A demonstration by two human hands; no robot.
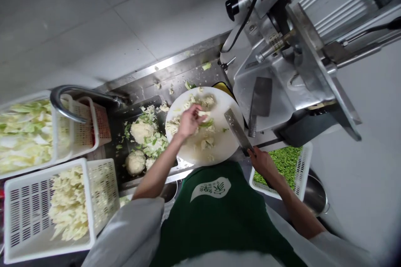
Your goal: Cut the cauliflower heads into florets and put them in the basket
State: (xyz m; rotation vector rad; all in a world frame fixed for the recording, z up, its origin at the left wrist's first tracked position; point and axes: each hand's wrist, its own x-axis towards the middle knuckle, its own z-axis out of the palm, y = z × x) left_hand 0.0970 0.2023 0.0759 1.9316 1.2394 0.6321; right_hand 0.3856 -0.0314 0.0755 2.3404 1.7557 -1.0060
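Note:
My left hand is over the round white cutting board, its fingers closed on a cauliflower piece with a green stem. Cut cauliflower bits lie scattered on the board. My right hand is wrapped round the handle of a cleaver, whose blade lies flat at the board's right edge. Whole cauliflower heads sit in the sink to the left of the board.
A white basket with cauliflower florets stands at lower left, another with cabbage leaves above it. A faucet arches over the sink. A second cleaver rests on the metal slicing machine. A basket of green pieces sits at right.

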